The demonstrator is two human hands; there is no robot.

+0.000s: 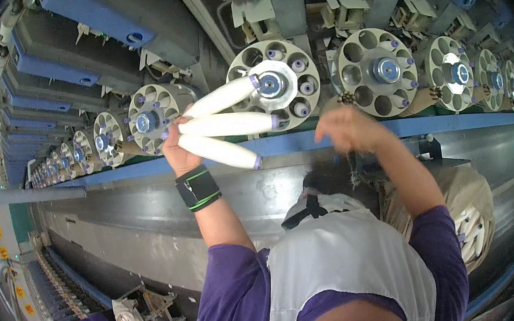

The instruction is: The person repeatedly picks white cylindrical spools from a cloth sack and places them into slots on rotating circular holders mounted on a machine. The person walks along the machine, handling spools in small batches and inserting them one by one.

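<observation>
Bobbins (227, 124) — three, white with purple ends — fan rightward from the left hand (178, 147), which clasps their left ends together, on the near side of one round magazine (286, 96). The right hand (349, 128), forearm reaching far, hovers well apart rightward — blurred, so I cannot tell its grip.

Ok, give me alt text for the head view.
The left hand grips three fanned-out white yarn bobbins with purple tips, before a row of round magazines on a textile machine. The right hand, blurred, is raised to their right; a canvas sack at right holds more bobbins.
</observation>
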